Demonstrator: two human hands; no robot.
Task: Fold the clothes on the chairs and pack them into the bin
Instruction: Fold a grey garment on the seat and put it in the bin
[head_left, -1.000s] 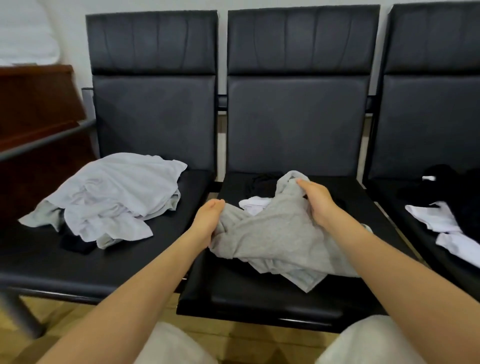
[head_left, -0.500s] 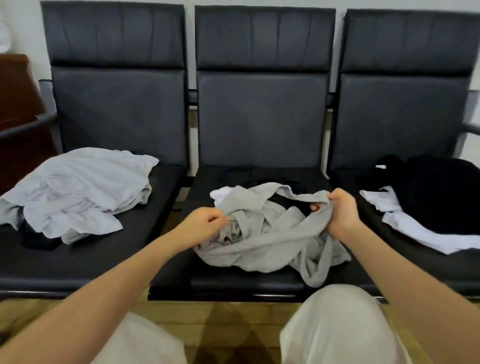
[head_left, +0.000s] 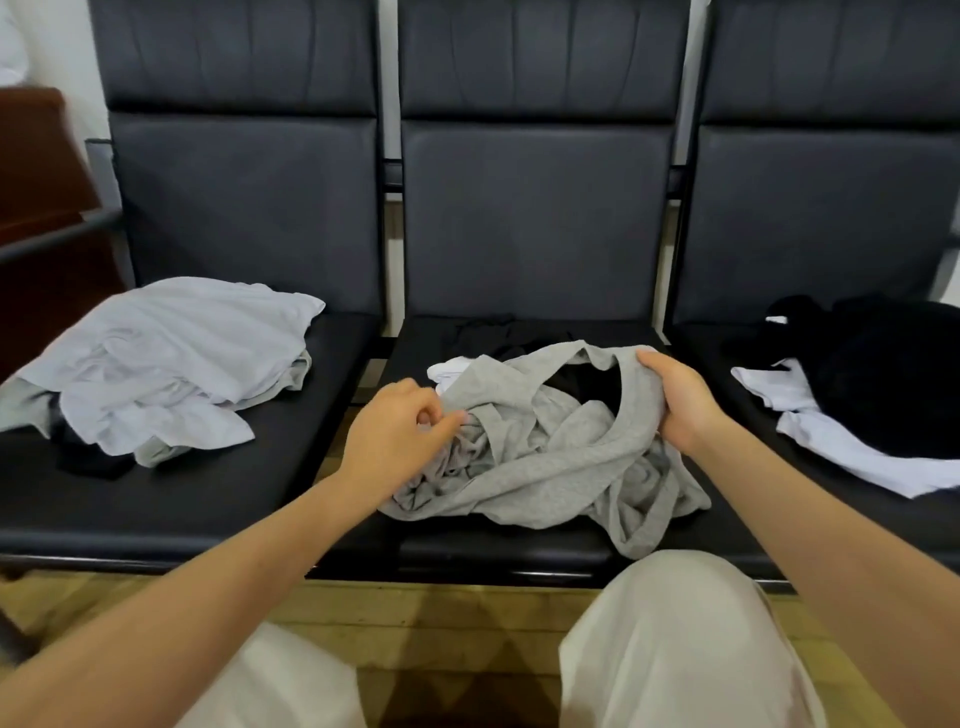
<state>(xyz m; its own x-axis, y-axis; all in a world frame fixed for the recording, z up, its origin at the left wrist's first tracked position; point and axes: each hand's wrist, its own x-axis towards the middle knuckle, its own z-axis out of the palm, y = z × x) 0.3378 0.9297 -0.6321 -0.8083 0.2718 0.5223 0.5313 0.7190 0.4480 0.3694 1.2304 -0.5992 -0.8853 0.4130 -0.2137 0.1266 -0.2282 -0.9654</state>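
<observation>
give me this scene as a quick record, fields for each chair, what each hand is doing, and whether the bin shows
left chair: crumpled pile of pale grey and white clothes, a dark item partly under it
middle chair: bunched grey garment over a white item and a black item
right chair: black clothing on a white garment
left hand: pinches the grey garment's left side
right hand: grips its upper right edge
bin: not in view
folding: not yet done
</observation>
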